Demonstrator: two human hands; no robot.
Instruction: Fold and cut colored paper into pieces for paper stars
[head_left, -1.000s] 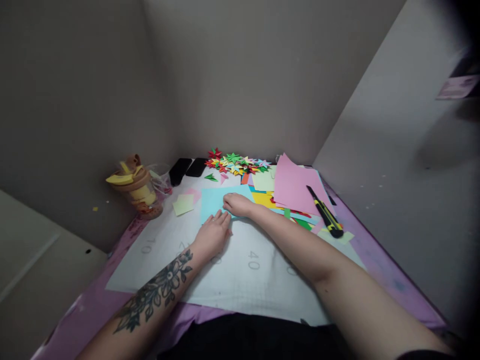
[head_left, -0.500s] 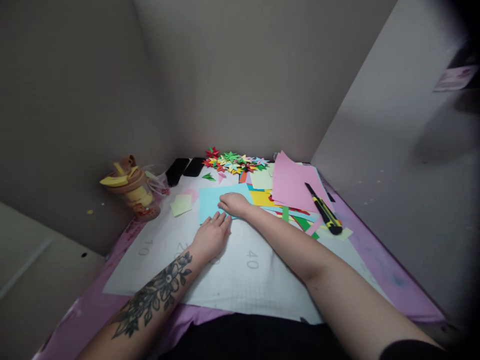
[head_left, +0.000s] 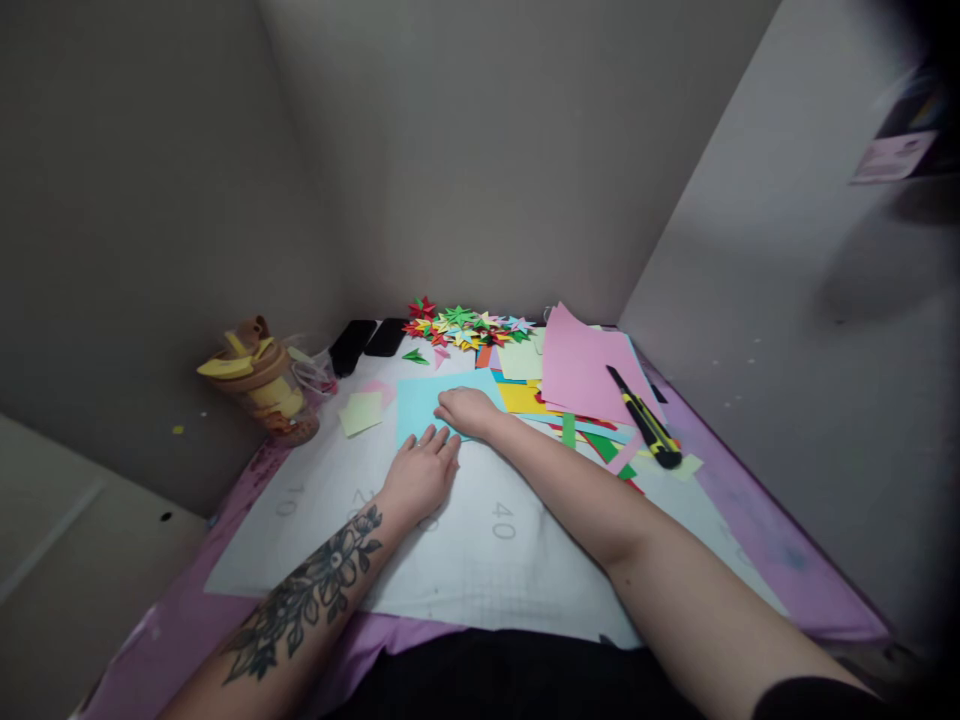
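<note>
A light blue sheet of paper (head_left: 420,395) lies on the white sheet printed with numbers. My left hand (head_left: 422,470) rests flat at its near edge, fingers apart and fingertips on the paper. My right hand (head_left: 466,411) is on the right part of the blue sheet, its fingers curled in; whatever may be under or inside them is hidden. Left of the blue sheet sits a pale green paper square (head_left: 360,413). Beyond it are a small green folded piece (head_left: 415,356) and a pink folded piece (head_left: 441,356).
Folded paper stars (head_left: 469,328) are heaped at the back. Pink paper (head_left: 585,360) with a yellow-black utility knife (head_left: 646,420) on it lies right, beside coloured paper strips (head_left: 570,430). A lidded cup (head_left: 266,385), a clear plastic cup (head_left: 315,370) and two dark phone-like slabs (head_left: 352,346) stand left.
The fingers of my left hand have spread a little and slid slightly toward me on the blue sheet. My right hand stays nearly in place. The view has shifted slightly.
</note>
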